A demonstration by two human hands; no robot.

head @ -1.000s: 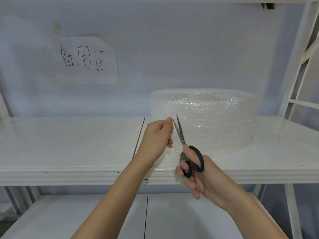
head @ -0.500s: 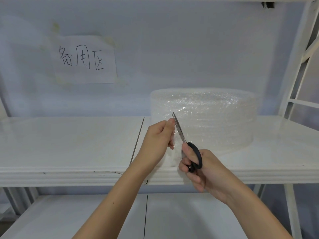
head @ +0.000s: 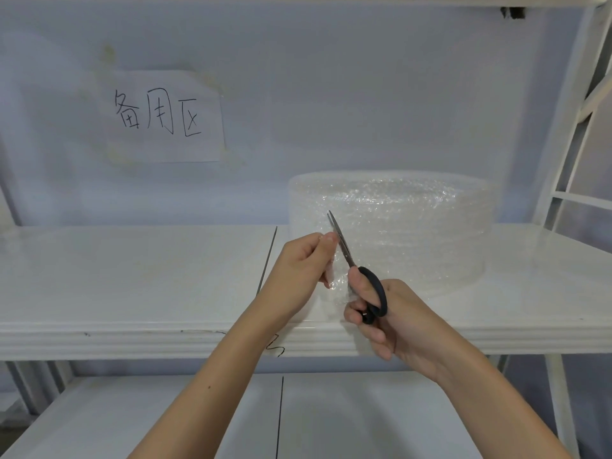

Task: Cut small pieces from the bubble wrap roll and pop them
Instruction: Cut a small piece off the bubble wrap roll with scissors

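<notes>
Bubble wrap roll (head: 397, 226) clear, flat on shelf (head: 132, 276); loose edge seemingly pinched.

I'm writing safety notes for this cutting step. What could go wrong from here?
1. The left hand pinches the bubble wrap flap right beside the blades of the scissors, so its fingertips could get nicked as the cut goes on.
2. The flap is thin and limp, so it may fold between the blades rather than cut cleanly.
3. The bubble wrap roll stands loose on the shelf; a tug might drag it toward the edge.
</notes>
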